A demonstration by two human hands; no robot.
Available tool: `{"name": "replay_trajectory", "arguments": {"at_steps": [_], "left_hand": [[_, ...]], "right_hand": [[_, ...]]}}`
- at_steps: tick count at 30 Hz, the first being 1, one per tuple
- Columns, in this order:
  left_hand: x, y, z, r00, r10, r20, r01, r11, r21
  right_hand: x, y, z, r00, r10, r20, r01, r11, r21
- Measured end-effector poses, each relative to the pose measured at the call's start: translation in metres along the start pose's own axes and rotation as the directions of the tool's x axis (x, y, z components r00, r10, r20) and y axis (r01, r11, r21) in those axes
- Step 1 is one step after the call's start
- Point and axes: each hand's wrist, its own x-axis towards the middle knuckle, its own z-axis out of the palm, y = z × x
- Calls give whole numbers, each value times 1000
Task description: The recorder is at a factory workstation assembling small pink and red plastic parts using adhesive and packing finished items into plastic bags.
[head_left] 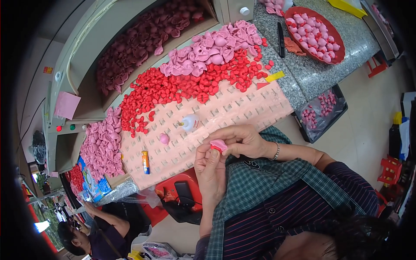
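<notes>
Both hands meet near the table's front edge around a small pink rubbery piece (219,143) with a red part (215,147) at its lower side. My left hand (209,171) pinches it from below, the thumb against the red part. From the right, my right hand (246,141) closes its fingertips on the pink part. A white squeeze bottle (190,122) with a narrow tip lies beyond my hands, and one round pink piece (164,138) sits to its left. Many red pieces (186,84) spread across the far side of the table, below a heap of pink shell-like pieces (212,47).
More pink shells (102,147) lie at left, near an orange-and-blue tube (145,162). A red bowl (339,53) of pink-and-red pieces stands far right, beside a black bar (281,40). A black crate (308,135) and red stool (190,177) are below. Another person (104,234) works at lower left.
</notes>
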Motion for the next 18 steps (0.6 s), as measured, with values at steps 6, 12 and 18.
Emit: {"name": "replay_trajectory", "arguments": {"at_steps": [6, 12, 18], "left_hand": [[-3, 3, 10, 959, 264, -103, -203, 893, 400], [23, 0, -7, 722, 691, -21, -379, 422, 824], [54, -1, -10, 736, 676, 43, -380, 360, 852]], "right_hand": [[2, 4, -6, 999, 33, -11, -27, 933, 358], [3, -1, -8, 995, 99, 19, -92, 811, 578], [2, -2, -14, 990, 138, 3, -97, 684, 723]]}}
